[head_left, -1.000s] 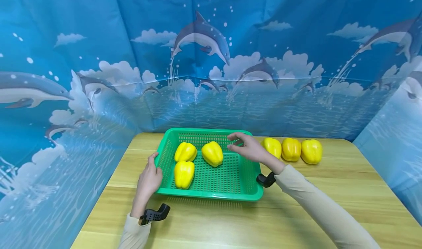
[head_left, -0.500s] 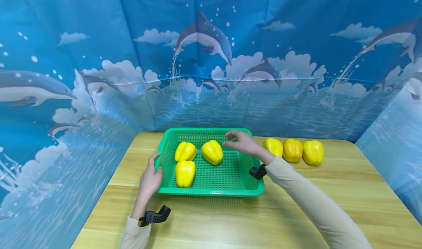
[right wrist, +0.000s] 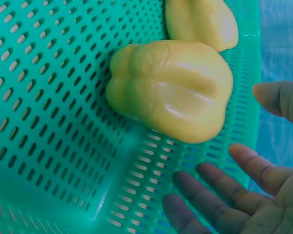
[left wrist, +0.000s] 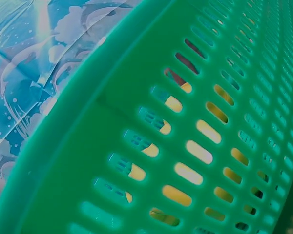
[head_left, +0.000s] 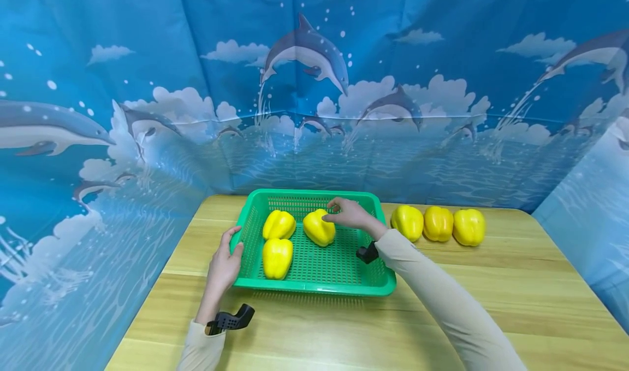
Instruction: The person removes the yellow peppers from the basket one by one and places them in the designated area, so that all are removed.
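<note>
A green plastic basket (head_left: 314, 289) with slotted sides holds three yellow bell peppers: one back left (head_left: 279, 225), one front left (head_left: 277, 259), and one nearer the middle (head_left: 319, 228). At the basket's left rim my left hand (head_left: 223, 270) grips the edge between thumb and fingers; the left wrist view has mostly the slotted wall (left wrist: 136, 112). Over the basket's back right part, my right hand (head_left: 351, 215) is beside the middle pepper. In the right wrist view its fingers (right wrist: 219, 195) are spread and apart from that pepper (right wrist: 171, 90), with nothing held.
Three more yellow bell peppers stand in a row right of the basket: a near one (head_left: 407, 223), a middle one (head_left: 438, 223) and a far one (head_left: 469, 227). They sit on a wooden table (head_left: 442, 283). A blue dolphin-print curtain (head_left: 314, 141) hangs behind.
My right hand has moved left and slightly down, closer to the middle pepper in the basket. The left hand has stayed at the rim, and the peppers lie as before.
</note>
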{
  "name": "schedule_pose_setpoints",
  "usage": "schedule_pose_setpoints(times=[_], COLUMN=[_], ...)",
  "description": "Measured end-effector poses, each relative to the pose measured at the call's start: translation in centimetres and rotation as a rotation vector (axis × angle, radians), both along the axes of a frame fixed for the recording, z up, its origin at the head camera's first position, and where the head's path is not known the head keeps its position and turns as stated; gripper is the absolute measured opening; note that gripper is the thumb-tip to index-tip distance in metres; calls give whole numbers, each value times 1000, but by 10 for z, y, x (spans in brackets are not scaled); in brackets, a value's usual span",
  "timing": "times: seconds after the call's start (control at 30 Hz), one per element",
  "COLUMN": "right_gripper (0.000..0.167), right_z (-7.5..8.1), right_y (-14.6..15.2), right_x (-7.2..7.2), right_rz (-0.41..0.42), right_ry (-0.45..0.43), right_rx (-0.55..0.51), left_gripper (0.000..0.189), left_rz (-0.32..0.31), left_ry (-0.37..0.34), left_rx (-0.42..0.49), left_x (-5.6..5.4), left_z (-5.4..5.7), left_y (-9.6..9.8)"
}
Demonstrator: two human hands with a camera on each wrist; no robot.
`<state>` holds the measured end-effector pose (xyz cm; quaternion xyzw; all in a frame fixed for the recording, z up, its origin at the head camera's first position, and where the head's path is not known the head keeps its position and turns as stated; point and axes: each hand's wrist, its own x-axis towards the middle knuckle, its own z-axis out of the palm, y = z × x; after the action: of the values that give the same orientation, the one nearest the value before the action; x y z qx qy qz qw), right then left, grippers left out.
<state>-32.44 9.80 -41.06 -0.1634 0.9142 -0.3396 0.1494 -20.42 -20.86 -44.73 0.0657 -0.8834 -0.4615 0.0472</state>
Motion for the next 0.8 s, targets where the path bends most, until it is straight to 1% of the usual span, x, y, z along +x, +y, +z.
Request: schedule_pose_setpoints(times=[0.23, 0.43, 0.63, 0.8], right_gripper=[69, 73, 78, 84], right_z=[-13, -19, -22, -24], right_y=[-13, -20, -24, -26], right_x=[-3, -2, -2, -1], right_rz=[-20, -35, -65, -77], right_ry=[-4, -10, -22, -33], right_rx=[73, 67, 78, 62], left_gripper=[43, 41, 41, 41], left_rz=[12, 15, 22, 23], left_ry=[-7, 12, 13, 13], left_rx=[-6, 22, 18, 16], left_x=[0, -1, 0, 0], left_z=[2, 1, 2, 1], left_y=[0, 0, 1, 1])
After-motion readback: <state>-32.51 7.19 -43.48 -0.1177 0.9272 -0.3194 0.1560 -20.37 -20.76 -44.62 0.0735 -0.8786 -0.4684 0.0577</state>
